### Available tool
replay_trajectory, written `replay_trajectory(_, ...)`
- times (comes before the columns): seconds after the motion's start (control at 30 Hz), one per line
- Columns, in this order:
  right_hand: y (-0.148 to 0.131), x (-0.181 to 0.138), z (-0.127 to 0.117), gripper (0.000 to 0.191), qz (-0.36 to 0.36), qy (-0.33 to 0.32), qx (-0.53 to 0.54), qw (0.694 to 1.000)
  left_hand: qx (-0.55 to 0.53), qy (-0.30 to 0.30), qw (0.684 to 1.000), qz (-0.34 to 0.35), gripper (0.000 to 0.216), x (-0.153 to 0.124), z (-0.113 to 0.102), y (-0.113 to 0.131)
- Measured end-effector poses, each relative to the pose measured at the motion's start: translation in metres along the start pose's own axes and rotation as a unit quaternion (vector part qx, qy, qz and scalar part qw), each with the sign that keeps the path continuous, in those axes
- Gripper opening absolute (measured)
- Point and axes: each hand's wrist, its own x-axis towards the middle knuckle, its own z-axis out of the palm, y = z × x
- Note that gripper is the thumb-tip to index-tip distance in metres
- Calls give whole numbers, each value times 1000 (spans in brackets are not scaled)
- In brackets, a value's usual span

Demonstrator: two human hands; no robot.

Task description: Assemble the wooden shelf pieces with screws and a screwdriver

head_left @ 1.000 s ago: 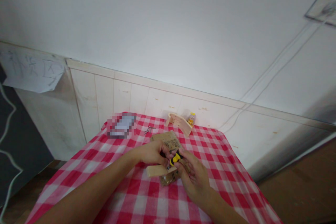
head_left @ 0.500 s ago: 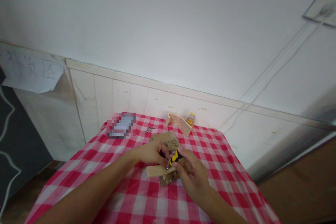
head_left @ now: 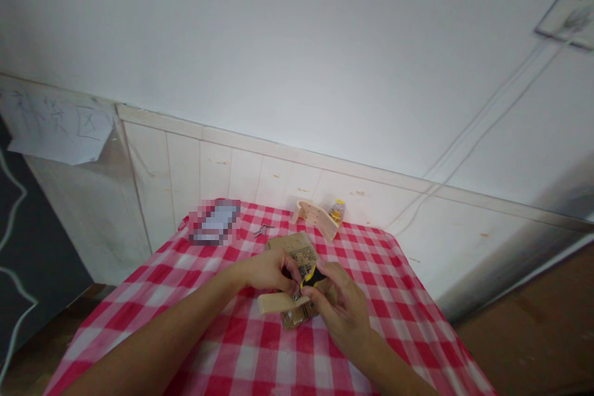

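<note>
A short screwdriver point(head_left: 314, 277) with a black and yellow handle is in my right hand point(head_left: 346, 306), gripped between thumb and fingers and slanting down to the left. Closed in a pinch, my left hand point(head_left: 269, 272) meets it at its lower end, where a small metal part point(head_left: 297, 296) shows. What exactly the left fingertips hold is hidden. Just below them lies a pale, curved wooden piece point(head_left: 276, 303), partly covered by my fingers. Under both hands is a brown cardboard package point(head_left: 290, 241) with black printed lines.
A second wooden piece point(head_left: 315, 216) stands at the back beside a small container with a yellow top point(head_left: 338, 210). Several metal bits point(head_left: 263, 230) and a blurred flat object point(head_left: 216, 223) lie back left on the checked tablecloth point(head_left: 241, 352). A wall point(head_left: 278, 164) borders the table's back.
The screwdriver handle has turned in my right fingers, showing more black and less yellow. Both hands and the wooden piece keep nearly the same place.
</note>
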Motion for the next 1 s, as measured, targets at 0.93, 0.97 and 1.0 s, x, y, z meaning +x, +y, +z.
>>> replay_trajectory(0.93, -1, -6, -2, 52, 12, -50, 8, 999, -17, 3, 1000, -2, 26, -2, 1, 6)
replay_trajectory(0.97, -2, -5, -2, 52, 10, -51, 10, 999, -14, 3, 1000, -1, 26, -2, 1, 6)
replay_trajectory(1.0, -2, -4, -2, 52, 8, -51, 12, 999, -10, 3, 1000, -1, 26, -2, 1, 6)
